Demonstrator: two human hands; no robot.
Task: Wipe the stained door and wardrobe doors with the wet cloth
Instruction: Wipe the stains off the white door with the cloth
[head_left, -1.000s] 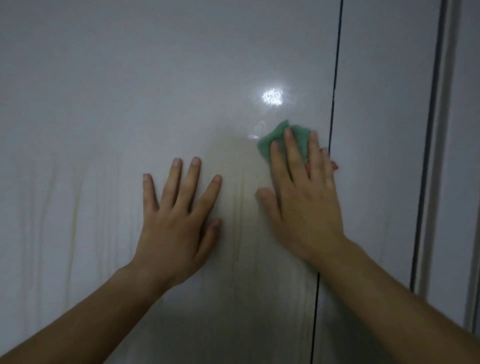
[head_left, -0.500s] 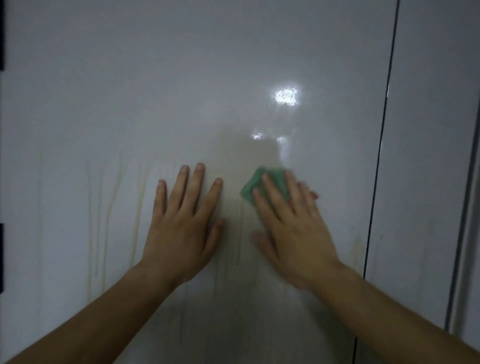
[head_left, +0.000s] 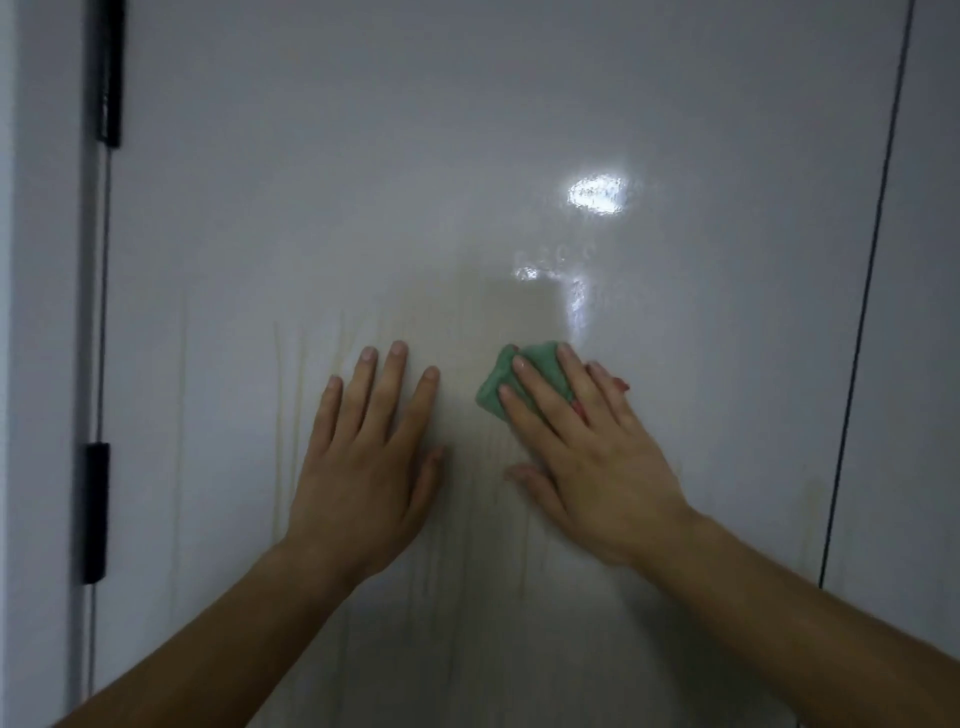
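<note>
A glossy white wardrobe door (head_left: 415, 182) fills the view, with thin yellowish drip streaks (head_left: 291, 395) running down its lower half and a wet patch above my hands. My right hand (head_left: 587, 452) presses a green cloth (head_left: 506, 382) flat against the door; the cloth sticks out from under my fingertips. Left of it, my left hand (head_left: 371, 457) lies flat on the door with fingers spread and holds nothing.
A dark vertical gap (head_left: 862, 322) separates this door from the neighbouring white door (head_left: 919, 364) on the right. Two black hinges (head_left: 110, 73) (head_left: 96, 512) sit along the left edge beside a white frame (head_left: 41, 364). A light reflection (head_left: 596, 195) glares above the cloth.
My right hand and the cloth have slid down and to the left across the door, away from the gap. The view has shifted left, bringing the hinges into sight. My left hand stays flat.
</note>
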